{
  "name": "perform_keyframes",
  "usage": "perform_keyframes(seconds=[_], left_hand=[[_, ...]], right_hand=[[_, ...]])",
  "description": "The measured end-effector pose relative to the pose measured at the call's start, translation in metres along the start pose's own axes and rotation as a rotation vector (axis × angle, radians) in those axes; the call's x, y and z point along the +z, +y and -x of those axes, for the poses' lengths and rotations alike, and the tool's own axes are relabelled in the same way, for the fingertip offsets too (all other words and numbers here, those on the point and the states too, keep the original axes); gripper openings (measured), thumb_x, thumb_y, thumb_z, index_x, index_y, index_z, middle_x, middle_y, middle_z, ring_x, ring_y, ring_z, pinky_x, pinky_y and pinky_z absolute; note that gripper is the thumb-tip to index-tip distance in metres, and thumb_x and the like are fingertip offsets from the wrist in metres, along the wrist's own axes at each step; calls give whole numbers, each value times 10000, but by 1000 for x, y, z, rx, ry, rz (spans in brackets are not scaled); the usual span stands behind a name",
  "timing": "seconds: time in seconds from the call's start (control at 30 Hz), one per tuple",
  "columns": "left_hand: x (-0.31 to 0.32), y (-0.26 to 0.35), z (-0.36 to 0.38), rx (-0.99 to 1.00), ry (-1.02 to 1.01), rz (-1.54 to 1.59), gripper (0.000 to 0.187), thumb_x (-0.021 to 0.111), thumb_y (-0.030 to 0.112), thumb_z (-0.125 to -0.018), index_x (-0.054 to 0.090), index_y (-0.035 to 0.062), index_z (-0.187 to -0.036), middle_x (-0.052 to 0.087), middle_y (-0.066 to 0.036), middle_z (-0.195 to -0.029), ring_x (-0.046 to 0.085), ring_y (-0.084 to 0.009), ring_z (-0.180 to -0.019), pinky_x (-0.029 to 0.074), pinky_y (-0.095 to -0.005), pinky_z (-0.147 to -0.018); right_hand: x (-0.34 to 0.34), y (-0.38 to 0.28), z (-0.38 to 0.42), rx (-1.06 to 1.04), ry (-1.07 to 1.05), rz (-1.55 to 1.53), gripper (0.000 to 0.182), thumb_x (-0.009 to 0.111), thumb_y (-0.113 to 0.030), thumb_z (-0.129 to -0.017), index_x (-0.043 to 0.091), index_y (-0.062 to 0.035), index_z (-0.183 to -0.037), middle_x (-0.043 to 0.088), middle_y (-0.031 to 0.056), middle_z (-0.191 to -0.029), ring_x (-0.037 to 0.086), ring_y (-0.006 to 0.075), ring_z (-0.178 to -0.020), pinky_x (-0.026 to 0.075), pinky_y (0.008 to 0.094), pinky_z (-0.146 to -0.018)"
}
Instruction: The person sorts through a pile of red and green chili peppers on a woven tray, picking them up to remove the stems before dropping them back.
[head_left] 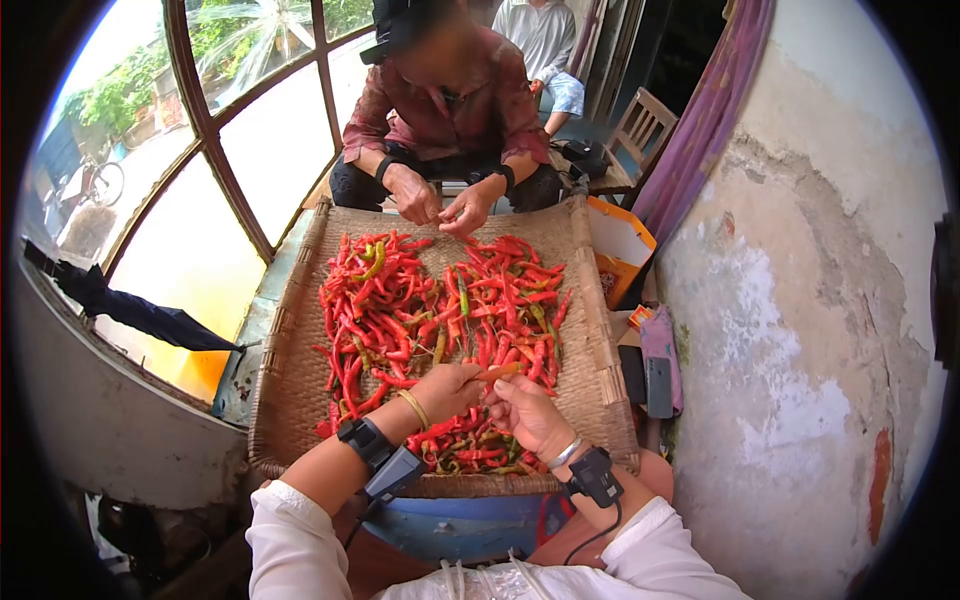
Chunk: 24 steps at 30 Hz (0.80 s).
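An orange-red chili pepper point(502, 371) points to the right from my left hand point(446, 392), whose fingers are closed around its near end. Close beside it, my right hand point(532, 413) has thumb and fingers pinched together just below the pepper; what lies between them is too small to make out. Both hands are above a woven tray point(283, 400) heaped with red chili peppers point(385, 318), a few of them green or yellowish. Some peppers under my wrists are partly hidden.
Across the tray a person's hands point(440, 202) meet over its far edge. Another person sits behind. An orange box point(618, 245), a phone point(658, 388) and a wooden chair point(640, 140) are on the right, by the wall. A folded dark umbrella point(150, 318) lies left, by the window.
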<state>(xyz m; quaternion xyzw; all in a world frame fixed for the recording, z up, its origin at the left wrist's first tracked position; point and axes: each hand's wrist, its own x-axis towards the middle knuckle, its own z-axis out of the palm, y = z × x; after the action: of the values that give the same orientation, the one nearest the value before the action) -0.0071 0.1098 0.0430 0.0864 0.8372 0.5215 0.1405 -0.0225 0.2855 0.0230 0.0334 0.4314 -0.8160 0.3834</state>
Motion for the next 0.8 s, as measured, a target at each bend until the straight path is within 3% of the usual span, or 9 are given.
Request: perform_keyframes(seconds=[0.03, 0.13, 0.23, 0.33, 0.37, 0.43, 0.6, 0.7, 0.8], left_hand=[[3, -6, 8, 53, -23, -86, 181, 462, 183, -853, 531, 16, -853, 527, -119, -595, 529, -228, -534, 415, -326, -511], [7, -15, 27, -31, -101, -197, 199, 480, 211, -849, 531, 18, -853, 527, -152, -613, 519, -272, -543, 412, -345, -524], [14, -29, 36, 4, -88, -138, 215, 502, 230, -850, 536, 18, -868, 535, -123, -604, 532, -227, -545, 421, -327, -527], [16, -33, 37, -78, -136, 156, 238, 495, 249, -874, 549, 20, -908, 547, -20, -634, 532, -89, -586, 447, -245, -543], [15, -34, 37, -82, -134, 159, 238, 495, 249, -874, 549, 20, -908, 547, -20, -634, 532, -89, -586, 447, -245, -543], [11, -33, 36, -163, -134, 510, 236, 457, 248, -895, 549, 33, -924, 551, 5, -665, 535, -72, -598, 458, -217, -553], [-1, -34, 30, -266, -85, 377, 269, 424, 250, -907, 554, 31, -821, 555, 0, -633, 527, -75, -517, 449, -209, -493], [-16, -21, 15, -294, -42, 246, 275, 431, 229, -900, 548, 25, -757, 555, -6, -609, 536, -80, -513, 443, -210, -481], [-34, 1, -18, -184, 85, 312, 276, 442, 230, -892, 552, 8, -772, 577, -31, -654, 556, -93, -562, 445, -219, -502]], right_hand=[[0, 0, 0, -3, -5, 11, 231, 559, -197, -834, 499, -93, -1032, 574, 0, -736, 519, 56, -563, 405, 180, -467], [-2, 1, 0, 4, -22, 13, 171, 561, -194, -835, 530, -92, -968, 567, -11, -690, 511, 46, -532, 403, 171, -452], [1, 2, -1, 26, -16, 71, 139, 560, -191, -835, 563, -84, -924, 559, -19, -662, 513, 41, -523, 405, 169, -441], [2, 5, -2, 42, -16, 239, 141, 555, -192, -837, 564, -77, -917, 563, -21, -668, 513, 41, -515, 407, 166, -441], [3, 5, -1, 52, -16, 240, 137, 548, -188, -840, 561, -75, -915, 565, -17, -671, 511, 40, -510, 408, 168, -441], [3, 4, -3, 59, -22, 238, 133, 541, -184, -843, 557, -73, -913, 567, -13, -674, 510, 39, -506, 409, 171, -440], [-7, 4, -7, -63, 110, -51, 201, 518, -166, -850, 490, -66, -1021, 564, 19, -688, 515, 62, -528, 407, 179, -438], [-6, 3, -6, 1, 102, -40, 225, 512, -162, -847, 470, -65, -1046, 563, 24, -694, 509, 74, -534, 402, 188, -441], [-7, 4, -7, -26, 129, -41, 225, 508, -154, -844, 474, -64, -1048, 563, 24, -696, 503, 76, -530, 395, 195, -445]])
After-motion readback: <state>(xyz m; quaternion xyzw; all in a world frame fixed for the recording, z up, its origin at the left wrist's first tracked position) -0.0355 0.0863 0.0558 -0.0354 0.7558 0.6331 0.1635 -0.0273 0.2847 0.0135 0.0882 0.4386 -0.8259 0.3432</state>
